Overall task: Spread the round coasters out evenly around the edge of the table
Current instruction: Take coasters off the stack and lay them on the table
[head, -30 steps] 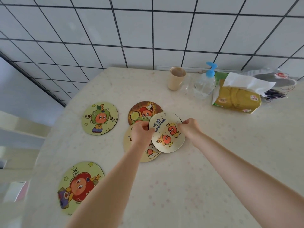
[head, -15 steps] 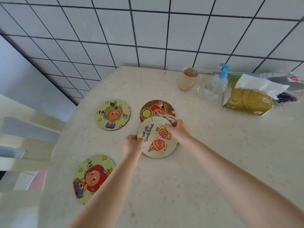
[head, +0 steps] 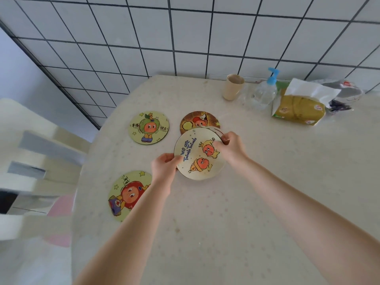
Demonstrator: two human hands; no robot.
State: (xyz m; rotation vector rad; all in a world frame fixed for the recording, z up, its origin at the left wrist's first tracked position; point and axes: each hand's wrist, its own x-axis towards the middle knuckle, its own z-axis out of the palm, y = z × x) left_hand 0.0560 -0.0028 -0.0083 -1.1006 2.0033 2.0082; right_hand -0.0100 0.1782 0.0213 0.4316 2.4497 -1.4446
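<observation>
Gripping the cream coaster (head: 198, 155) with two orange figures and blue lettering, both hands are pinching it at opposite rims: the left hand (head: 164, 166) is clamping its near-left edge, the right hand (head: 231, 147) its far-right edge, thumb lying on the printed face. Whether the coaster is resting on the surface (head: 257, 212) or lifted off it is not clear. Under the right hand's fingers the edge of another pale coaster (head: 217, 129) is peeking out, and just beyond it a brown coaster (head: 196, 120) is lying partly covered. Beyond the left hand a green coaster (head: 148, 127) is lying flat by itself; on the near side of that hand, partly hidden by the left forearm, a yellow coaster with a red figure (head: 127, 194) is sitting near the surface's rounded edge. Well beyond the right hand, against the tiled wall, a beige cup (head: 233, 87), a clear pump bottle (head: 265, 90) and a tissue pack (head: 300, 105) are standing. A white chair (head: 37, 159) is showing out past the left hand.
</observation>
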